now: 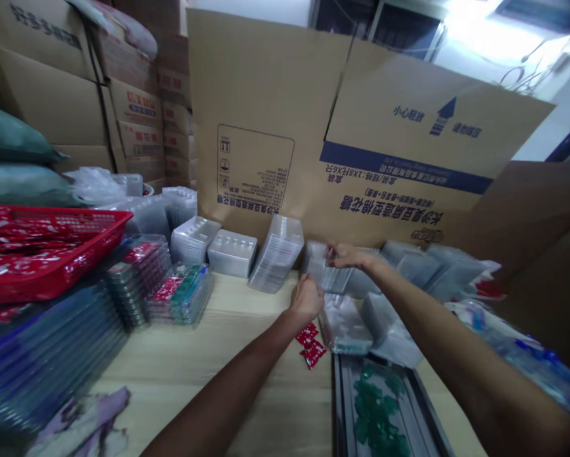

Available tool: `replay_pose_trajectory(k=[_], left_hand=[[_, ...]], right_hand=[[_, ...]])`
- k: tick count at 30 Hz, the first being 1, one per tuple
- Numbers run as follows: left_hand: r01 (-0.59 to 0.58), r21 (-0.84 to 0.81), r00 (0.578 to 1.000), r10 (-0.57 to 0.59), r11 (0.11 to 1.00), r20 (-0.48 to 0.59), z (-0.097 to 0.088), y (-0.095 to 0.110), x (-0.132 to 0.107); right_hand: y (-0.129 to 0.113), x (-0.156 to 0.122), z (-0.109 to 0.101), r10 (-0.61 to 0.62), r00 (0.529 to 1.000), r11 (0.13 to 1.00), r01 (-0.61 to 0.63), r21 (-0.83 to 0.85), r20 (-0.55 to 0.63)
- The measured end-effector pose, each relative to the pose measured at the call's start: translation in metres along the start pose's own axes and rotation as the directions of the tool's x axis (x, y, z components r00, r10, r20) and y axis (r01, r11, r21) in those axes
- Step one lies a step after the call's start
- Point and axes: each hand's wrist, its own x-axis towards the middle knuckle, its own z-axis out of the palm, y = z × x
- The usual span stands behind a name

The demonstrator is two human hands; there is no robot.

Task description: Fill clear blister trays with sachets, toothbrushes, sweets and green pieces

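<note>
My left hand [308, 298] is closed, its knuckles up, at the near lower edge of a stack of clear plastic trays [317, 270]. Whatever its fingers hold is hidden. My right hand [346, 255] reaches in from the right, fingers and thumb bent onto the upper part of that stack; the fingertips are blurred. Just below my left hand lie small red-and-white packets [313, 352] on the table. Close by on the right are a filled clear tray [344, 324] and another stack of clear trays [387, 324].
A dark metal tray [338, 406] holds green packets [377, 412]. Leftward are a red basket [89, 251] of red packets, filled clear boxes [183, 295] and more tray stacks [275, 254]. A large cardboard box [275, 82] stands behind. A cloth [89, 425] lies at the front left.
</note>
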Motion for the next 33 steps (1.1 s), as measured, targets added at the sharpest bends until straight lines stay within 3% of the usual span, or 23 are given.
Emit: replay_pose_trajectory(k=[6,14,21,24,25,27,30,33], left_hand=[[0.145,-0.125,0.987,-0.152,0.981,-0.048,0.021,0.001,0.039],[0.107,-0.285,0.982,-0.147,0.953,-0.121,0.036,-0.016,0.050],[0.100,-0.091,0.989,-0.109,0.991,-0.096,0.024,-0.005,0.040],[-0.076,0.144,0.976,0.103,0.987,-0.194,0.004,0.016,0.036],[-0.162,0.234,0.961,0.207,0.959,-0.183,-0.004,0.023,0.039],[-0.309,0.371,0.935,0.351,0.876,-0.049,-0.020,0.037,0.051],[-0.409,0.435,0.912,0.366,0.802,0.182,-0.037,0.048,0.079],[-0.438,0.444,0.897,0.349,0.782,0.271,-0.043,0.048,0.098]], right_hand=[[0.007,0.004,-0.009,-0.086,0.996,0.996,0.086,0.023,0.022],[0.014,0.010,-0.011,-0.108,0.994,0.992,0.106,0.063,0.034],[0.015,0.017,-0.014,-0.114,0.993,0.990,0.111,0.088,0.029],[0.021,0.013,-0.013,-0.126,0.992,0.987,0.124,0.106,0.010],[0.024,0.010,-0.011,-0.112,0.993,0.987,0.116,0.112,-0.034],[0.029,0.000,-0.005,-0.039,0.982,0.990,0.063,0.125,-0.184],[0.036,-0.019,0.014,0.105,0.918,0.986,-0.047,0.158,-0.383],[0.040,-0.039,0.040,0.184,0.883,0.975,-0.109,0.194,-0.431]])
